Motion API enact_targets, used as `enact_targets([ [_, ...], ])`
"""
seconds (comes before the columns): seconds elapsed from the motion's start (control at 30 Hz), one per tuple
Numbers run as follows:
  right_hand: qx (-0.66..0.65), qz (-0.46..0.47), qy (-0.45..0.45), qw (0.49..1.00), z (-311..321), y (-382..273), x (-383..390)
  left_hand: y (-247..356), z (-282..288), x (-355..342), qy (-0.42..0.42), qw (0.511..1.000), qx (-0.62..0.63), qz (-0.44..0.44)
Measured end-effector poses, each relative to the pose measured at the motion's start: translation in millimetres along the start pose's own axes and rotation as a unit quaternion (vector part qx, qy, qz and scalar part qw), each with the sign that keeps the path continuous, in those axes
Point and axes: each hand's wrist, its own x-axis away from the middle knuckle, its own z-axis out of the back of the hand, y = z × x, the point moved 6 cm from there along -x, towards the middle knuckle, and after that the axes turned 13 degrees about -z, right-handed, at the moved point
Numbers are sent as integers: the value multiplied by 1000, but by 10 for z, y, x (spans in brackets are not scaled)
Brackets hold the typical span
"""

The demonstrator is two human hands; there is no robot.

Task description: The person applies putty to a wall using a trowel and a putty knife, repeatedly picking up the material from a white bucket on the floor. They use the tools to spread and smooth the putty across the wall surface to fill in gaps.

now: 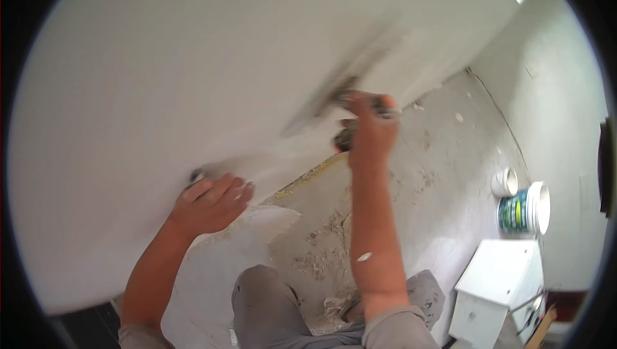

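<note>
My right hand [376, 130] is closed round the handle of a plastering trowel [334, 95]. Its long blade is smeared by motion and lies along the white wall [160, 79], slanting up to the right. A dark, rounded piece [345, 138] with an orange edge shows beside that wrist; whether it belongs to the trowel I cannot tell. Lower and to the left, my left hand [215, 204] is near the wall with its fingers curled. A small dark and metallic thing [197, 174] pokes out by its knuckles, mostly hidden. A white fleck sticks to my right forearm [373, 240].
Along the wall's foot the floor [418, 150] carries dried splatter and crumbs. At the right stand a small white tub [504, 183], a larger bucket [514, 213] with a green label and a white box-shaped cabinet [495, 265]. A thin cable [498, 114] runs beside the right wall.
</note>
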Motion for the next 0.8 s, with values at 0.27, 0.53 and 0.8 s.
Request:
enact_targets([
  [0.27, 15, -28, -29, 999, 977, 1030, -285, -238, -34, -402, -59, 997, -44, 21],
  [0.53, -115, -120, 102, 981, 3245, 2158, -2334, -368, -303, -658, -133, 971, -200, 2],
  [0.8, 100, -76, 93, 988, 3016, 1918, -3678, -364, -357, -707, -169, 958, -228, -32],
])
